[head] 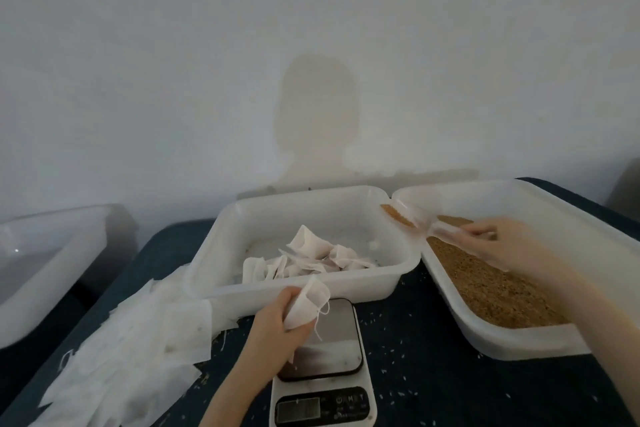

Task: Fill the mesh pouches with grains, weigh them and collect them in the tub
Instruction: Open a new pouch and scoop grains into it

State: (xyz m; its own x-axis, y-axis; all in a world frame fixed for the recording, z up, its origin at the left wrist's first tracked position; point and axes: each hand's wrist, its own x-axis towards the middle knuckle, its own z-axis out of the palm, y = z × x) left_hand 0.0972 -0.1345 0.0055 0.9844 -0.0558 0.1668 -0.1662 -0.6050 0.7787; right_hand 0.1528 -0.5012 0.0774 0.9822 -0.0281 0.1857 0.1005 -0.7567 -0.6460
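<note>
The counter [415, 340] has a dark blue surface scattered with loose grains. The landmark is the scale [322, 367], which stands at the near centre with its display facing the person. Right of the scale, a large white tray [540, 340] holds brown grains [491, 291]. Directly behind the scale, the white tub [304, 288] contains a heap of filled pouches [311, 253]. Far left of the scale, another white tub [41, 270] sits at the counter's edge. Left of the scale, a stack of empty pouches [138, 357] lies fanned out on the counter.

The left hand [277, 319] grips one mesh pouch [306, 305] above the scale platform, mouth upward, drawstring [320, 326] hanging. The right hand [485, 239] holds a clear scoop [412, 215], loaded with grains, above the tray's far corner, behind and right of the scale.
</note>
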